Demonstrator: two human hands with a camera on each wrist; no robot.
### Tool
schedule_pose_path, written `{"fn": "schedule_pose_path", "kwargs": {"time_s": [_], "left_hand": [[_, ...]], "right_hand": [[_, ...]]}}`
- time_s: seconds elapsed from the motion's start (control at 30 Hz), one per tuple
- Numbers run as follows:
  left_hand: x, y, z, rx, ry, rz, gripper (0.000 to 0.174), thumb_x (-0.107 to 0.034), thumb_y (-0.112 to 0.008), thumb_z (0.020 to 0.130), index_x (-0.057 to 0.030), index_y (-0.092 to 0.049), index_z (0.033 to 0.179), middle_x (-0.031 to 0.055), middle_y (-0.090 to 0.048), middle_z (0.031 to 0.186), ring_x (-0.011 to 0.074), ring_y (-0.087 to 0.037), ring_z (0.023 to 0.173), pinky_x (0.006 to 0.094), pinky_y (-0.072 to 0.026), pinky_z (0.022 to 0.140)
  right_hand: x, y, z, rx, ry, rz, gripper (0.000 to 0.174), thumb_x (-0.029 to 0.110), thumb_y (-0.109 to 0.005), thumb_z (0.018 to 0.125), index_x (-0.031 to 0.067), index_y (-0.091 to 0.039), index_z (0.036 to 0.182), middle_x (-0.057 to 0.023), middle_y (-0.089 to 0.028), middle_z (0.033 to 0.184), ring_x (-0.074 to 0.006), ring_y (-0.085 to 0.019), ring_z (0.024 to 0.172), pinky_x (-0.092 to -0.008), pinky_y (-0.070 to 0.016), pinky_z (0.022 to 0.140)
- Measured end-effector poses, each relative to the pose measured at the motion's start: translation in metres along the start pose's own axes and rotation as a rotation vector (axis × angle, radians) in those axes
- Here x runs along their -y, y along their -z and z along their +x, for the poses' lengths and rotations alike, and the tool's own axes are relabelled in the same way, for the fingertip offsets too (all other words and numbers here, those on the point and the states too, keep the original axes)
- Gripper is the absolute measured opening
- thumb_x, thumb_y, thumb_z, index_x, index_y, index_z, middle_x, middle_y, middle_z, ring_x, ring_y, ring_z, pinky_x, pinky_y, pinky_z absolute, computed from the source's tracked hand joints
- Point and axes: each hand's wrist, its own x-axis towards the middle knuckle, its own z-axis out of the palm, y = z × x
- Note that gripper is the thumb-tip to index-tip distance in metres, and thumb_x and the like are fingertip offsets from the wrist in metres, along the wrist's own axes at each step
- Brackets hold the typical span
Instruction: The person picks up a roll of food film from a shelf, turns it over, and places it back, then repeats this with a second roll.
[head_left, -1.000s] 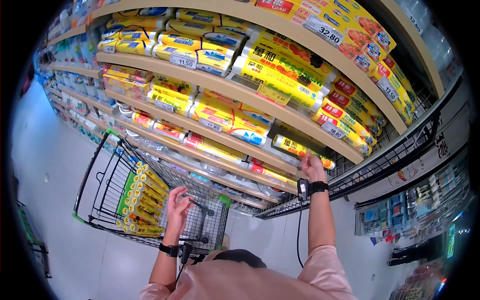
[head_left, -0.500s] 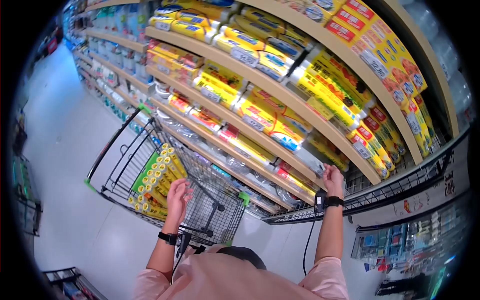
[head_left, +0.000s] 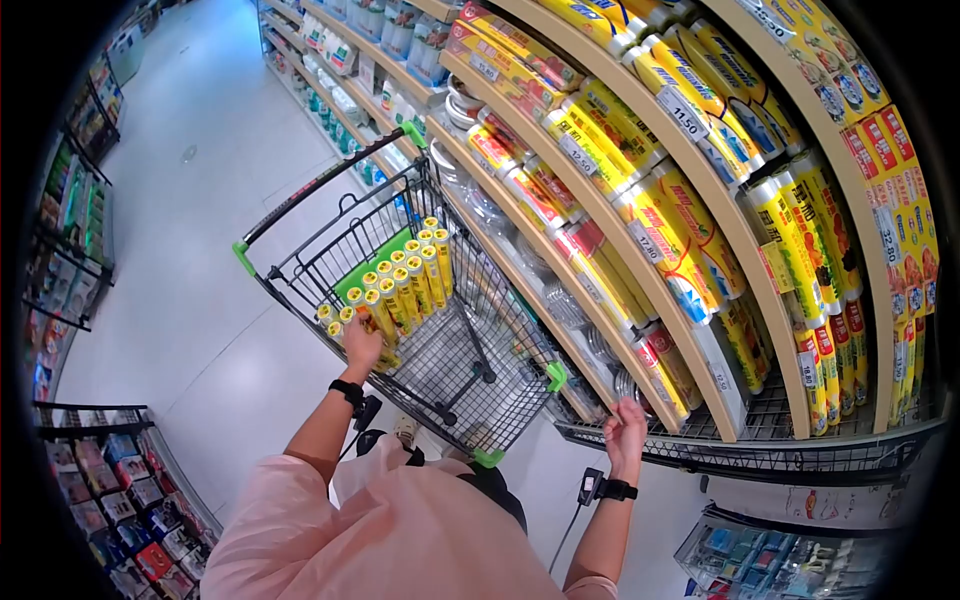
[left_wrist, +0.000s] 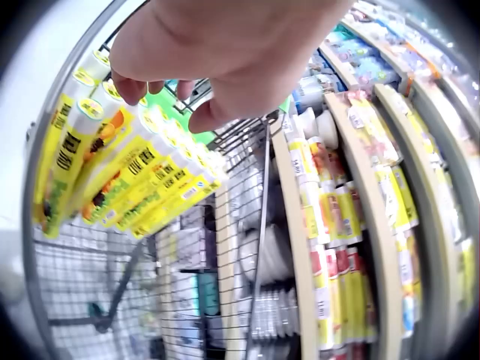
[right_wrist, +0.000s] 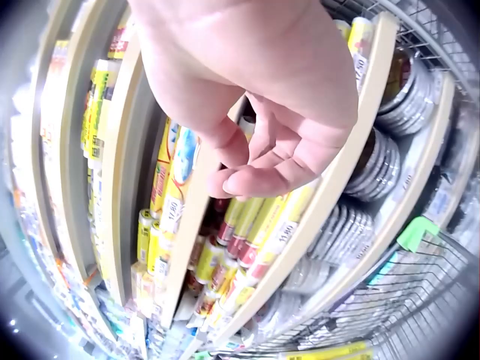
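Observation:
Yellow food-wrap rolls [head_left: 410, 293] stand packed side by side in the wire shopping cart [head_left: 557, 377], their round ends facing up. My left hand [head_left: 362, 345] is at the near end of these rolls, fingertips right by their tops. In the left wrist view, the left hand [left_wrist: 232, 56] hangs over the rolls [left_wrist: 142, 176] with bent, spread fingers and nothing visible between them. Beside the lower shelves, my right hand [head_left: 626, 432] is raised and empty. The right wrist view shows the right hand [right_wrist: 262, 71] with loosely bent fingers close to the thumb.
Tall shelving [head_left: 700, 345] runs along the cart's right side, stocked with yellow wrap packs [head_left: 665, 235] and price labels. Stacked foil trays [right_wrist: 341, 236] sit on a lower shelf. A display rack [head_left: 125, 490] stands at the lower left; pale floor [head_left: 205, 240] stretches behind the cart.
The view has swung left toward the cart. My right hand has drawn back from a yellow roll on the shelf. My left hand has moved down onto the near end of the cart's rolls.

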Motion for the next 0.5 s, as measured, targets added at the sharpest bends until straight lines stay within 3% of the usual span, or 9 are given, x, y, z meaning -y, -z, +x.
{"fn": "schedule_pose_path", "kwargs": {"time_s": [0.03, 0.07, 0.13, 0.2, 0.33, 0.47, 0.5], "left_hand": [[0.006, 0.003, 0.002, -0.019, -0.099, 0.291, 0.053, -0.013, -0.071, 0.072, -0.0025, -0.057, 0.121, 0.0199, -0.059, 0.117, 0.0351, -0.060, 0.104, 0.0426, -0.0479, 0.091], [0.010, 0.005, 0.002, 0.031, -0.064, 0.417, 0.059, -0.018, -0.074, 0.071, -0.0069, -0.055, 0.126, 0.0197, -0.055, 0.121, 0.0376, -0.057, 0.107, 0.0478, -0.0468, 0.092], [0.022, 0.009, 0.008, 0.183, -0.086, 0.507, 0.060, -0.018, -0.074, 0.071, -0.0072, -0.054, 0.127, 0.0198, -0.054, 0.122, 0.0382, -0.058, 0.108, 0.0482, -0.0469, 0.092], [0.023, 0.008, 0.013, 0.281, -0.124, 0.495, 0.063, -0.017, -0.075, 0.071, -0.0048, -0.051, 0.128, 0.0195, -0.053, 0.124, 0.0396, -0.057, 0.111, 0.0492, -0.0472, 0.092], [0.005, 0.007, 0.012, 0.334, -0.014, 0.755, 0.070, -0.015, -0.075, 0.074, -0.0064, -0.042, 0.135, 0.0211, -0.047, 0.131, 0.0381, -0.060, 0.109, 0.0483, -0.0494, 0.090], [0.058, -0.025, 0.035, 0.382, -0.028, 0.628, 0.056, -0.012, -0.070, 0.078, -0.0042, -0.048, 0.128, 0.0325, -0.031, 0.142, 0.0444, -0.066, 0.097, 0.0464, -0.0544, 0.087], [0.039, -0.015, 0.031, 0.414, 0.015, 0.636, 0.053, -0.010, -0.069, 0.079, -0.0044, -0.048, 0.127, 0.0338, -0.026, 0.144, 0.0441, -0.064, 0.101, 0.0461, -0.0541, 0.088]], "right_hand": [[-0.012, -0.005, -0.004, 0.030, -0.054, -0.015, 0.017, 0.010, -0.058, 0.095, 0.0053, -0.059, 0.111, -0.0104, -0.069, 0.085, -0.0145, -0.058, 0.052, -0.0255, -0.0483, 0.047], [-0.021, -0.008, -0.010, 0.037, -0.109, -0.052, 0.014, 0.010, -0.058, 0.095, 0.0055, -0.059, 0.108, -0.0102, -0.069, 0.085, -0.0142, -0.058, 0.053, -0.0251, -0.0486, 0.048], [-0.036, -0.010, -0.020, 0.063, -0.198, -0.069, 0.012, 0.011, -0.057, 0.096, 0.0067, -0.060, 0.107, -0.0103, -0.069, 0.087, -0.0144, -0.059, 0.056, -0.0270, -0.0504, 0.052], [-0.050, -0.007, -0.024, 0.051, -0.211, -0.042, 0.015, 0.012, -0.059, 0.096, 0.0055, -0.060, 0.109, -0.0121, -0.069, 0.088, -0.0161, -0.061, 0.058, -0.0271, -0.0524, 0.053], [-0.057, -0.006, -0.036, 0.043, -0.225, -0.040, 0.015, 0.011, -0.058, 0.096, 0.0041, -0.060, 0.109, -0.0137, -0.068, 0.091, -0.0176, -0.063, 0.062, -0.0276, -0.0541, 0.055], [-0.053, -0.001, -0.045, 0.023, -0.212, -0.011, 0.015, 0.010, -0.057, 0.096, 0.0040, -0.059, 0.110, -0.0143, -0.068, 0.092, -0.0181, -0.063, 0.063, -0.0282, -0.0548, 0.056], [-0.053, -0.001, -0.047, 0.011, -0.207, -0.007, 0.015, 0.010, -0.057, 0.096, 0.0041, -0.059, 0.110, -0.0144, -0.068, 0.092, -0.0182, -0.063, 0.063, -0.0283, -0.0548, 0.057]]}}
